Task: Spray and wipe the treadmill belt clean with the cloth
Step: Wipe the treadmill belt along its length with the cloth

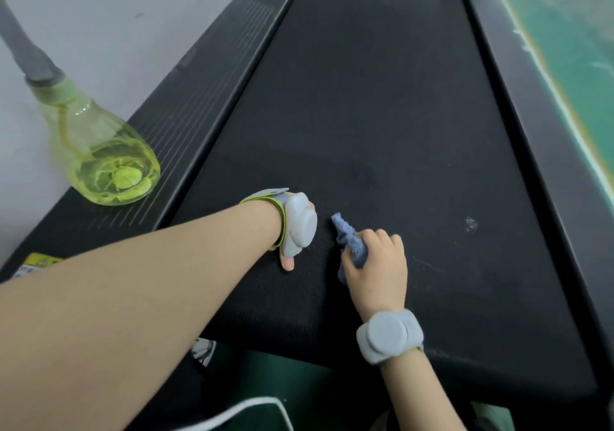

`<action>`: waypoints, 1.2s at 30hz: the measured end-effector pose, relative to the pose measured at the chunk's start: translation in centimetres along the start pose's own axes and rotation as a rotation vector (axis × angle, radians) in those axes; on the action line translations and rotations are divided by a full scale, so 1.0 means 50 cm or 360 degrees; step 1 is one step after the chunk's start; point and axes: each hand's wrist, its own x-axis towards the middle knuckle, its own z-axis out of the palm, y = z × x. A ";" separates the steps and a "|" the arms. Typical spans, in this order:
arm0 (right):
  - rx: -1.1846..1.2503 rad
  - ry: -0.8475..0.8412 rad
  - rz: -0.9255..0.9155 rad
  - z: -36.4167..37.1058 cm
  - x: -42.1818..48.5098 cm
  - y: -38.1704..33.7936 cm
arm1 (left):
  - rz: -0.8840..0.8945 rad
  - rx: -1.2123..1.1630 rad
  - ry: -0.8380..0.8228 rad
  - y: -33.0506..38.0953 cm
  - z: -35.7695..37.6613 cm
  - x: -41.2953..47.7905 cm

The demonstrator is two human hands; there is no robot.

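On the treadmill belt (382, 115), the right hand (378, 271) grips the bunched cloth (349, 241); for the left hand (288, 261) I cannot tell. Better to spread it flat and press evenly.

**Where things lie on the treadmill**

The spray bottle (106, 155) stands on the left side rail (199, 98), left of the belt (382, 98). At the belt's near end rests the left hand (287, 262) (fingers hidden behind its wrist device (299, 228)). Just to its right, the right hand (378, 271) holds the cloth (349, 241) against the belt.
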 end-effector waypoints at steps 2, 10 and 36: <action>0.0061 -0.0025 0.0099 -0.003 0.004 -0.003 | -0.0038 -0.0057 -0.0034 -0.002 0.004 0.009; -0.0321 -0.0257 0.0159 0.057 0.263 0.021 | -0.0064 -0.0017 -0.0068 -0.001 0.005 0.022; -0.0312 -0.0189 0.0379 0.060 0.325 0.056 | -0.0054 0.0020 0.0016 -0.005 0.013 0.020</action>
